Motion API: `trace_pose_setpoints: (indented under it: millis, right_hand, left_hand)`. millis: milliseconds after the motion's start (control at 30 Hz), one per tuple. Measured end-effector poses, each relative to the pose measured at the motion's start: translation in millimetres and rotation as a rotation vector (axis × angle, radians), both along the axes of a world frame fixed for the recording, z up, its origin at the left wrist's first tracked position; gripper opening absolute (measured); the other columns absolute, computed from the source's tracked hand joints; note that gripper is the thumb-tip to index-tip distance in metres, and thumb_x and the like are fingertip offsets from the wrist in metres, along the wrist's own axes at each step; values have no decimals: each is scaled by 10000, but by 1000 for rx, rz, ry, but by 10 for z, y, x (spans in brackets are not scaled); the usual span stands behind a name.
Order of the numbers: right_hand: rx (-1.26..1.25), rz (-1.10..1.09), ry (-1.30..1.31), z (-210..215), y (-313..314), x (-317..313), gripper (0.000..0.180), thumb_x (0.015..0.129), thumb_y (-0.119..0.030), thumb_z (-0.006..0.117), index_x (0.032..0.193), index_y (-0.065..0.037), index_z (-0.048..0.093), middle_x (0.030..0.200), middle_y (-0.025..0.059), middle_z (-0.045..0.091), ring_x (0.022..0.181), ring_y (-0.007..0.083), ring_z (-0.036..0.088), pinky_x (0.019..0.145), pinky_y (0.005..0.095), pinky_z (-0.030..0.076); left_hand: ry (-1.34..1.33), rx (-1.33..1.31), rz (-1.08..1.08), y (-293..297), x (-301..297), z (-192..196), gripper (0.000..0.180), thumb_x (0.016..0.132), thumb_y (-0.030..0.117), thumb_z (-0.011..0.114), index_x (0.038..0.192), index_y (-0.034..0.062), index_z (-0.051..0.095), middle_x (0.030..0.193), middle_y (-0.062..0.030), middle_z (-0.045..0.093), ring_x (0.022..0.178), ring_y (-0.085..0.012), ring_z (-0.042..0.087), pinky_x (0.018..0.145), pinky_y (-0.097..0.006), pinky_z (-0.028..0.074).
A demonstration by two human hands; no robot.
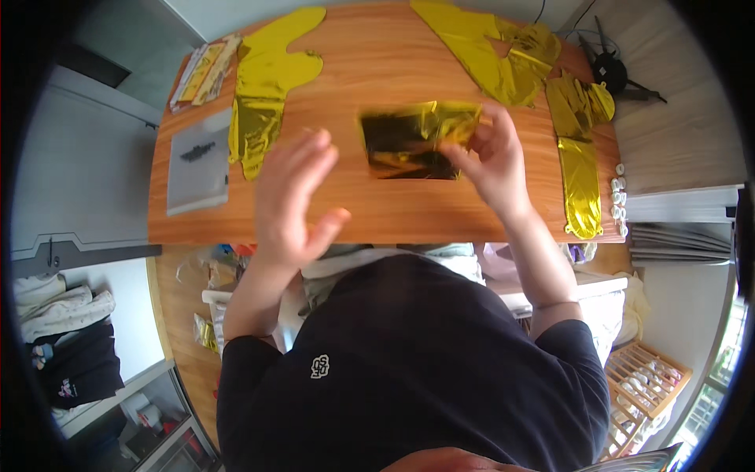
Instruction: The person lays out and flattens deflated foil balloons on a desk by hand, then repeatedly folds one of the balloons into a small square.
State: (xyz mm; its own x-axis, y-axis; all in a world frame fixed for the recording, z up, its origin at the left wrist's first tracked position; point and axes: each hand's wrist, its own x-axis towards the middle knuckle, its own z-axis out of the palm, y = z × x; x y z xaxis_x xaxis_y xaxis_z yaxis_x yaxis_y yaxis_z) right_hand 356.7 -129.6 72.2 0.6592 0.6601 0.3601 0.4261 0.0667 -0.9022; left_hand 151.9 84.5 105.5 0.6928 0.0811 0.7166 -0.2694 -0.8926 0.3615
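Note:
A folded piece of shiny gold foil [405,145] is held above the middle of the wooden table [354,216]. My right hand [501,169] pinches its right edge between thumb and fingers. To the left of the foil, my left hand [287,200] is raised with fingers stretched and thumb apart, holding nothing; motion smears it a little. Flat, uninflated gold foil balloons lie around: one balloon [271,71] at the far left, another balloon [491,55] at the far right, and a long balloon [580,169] with small corner tabs along the right side.
On the left stands a translucent plastic tray [185,185] with a dark heap of small pieces in it. Paper packets [206,75] lie behind it. Several small white rolls [619,200] line the right edge. A black device with antennas [609,72] sits at the back right corner.

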Motion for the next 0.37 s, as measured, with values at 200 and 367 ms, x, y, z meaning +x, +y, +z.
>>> trace_pose_setpoints:
  millis: [200,367]
  right_hand:
    - [223,17,955,-324,396,876,400,960,17,665,1317,4,485,1246,122,667,1092,196,672,972,332,537]
    - [196,-40,771,-307,565,878,536,1001,-45,633,1460,-4,358,1333,137,630,1237,255,630,1056,343,506]
  left_hand:
    - [93,-164,386,1243,390,91,251,1008,172,645,1233,71,690,1364,-117,663,1286,-296,606,1065,-391,466]
    - [465,-64,700,2795,647,-103,331,993,326,678,1236,102,691,1438,-113,630,1357,-278,568,1104,-388,450]
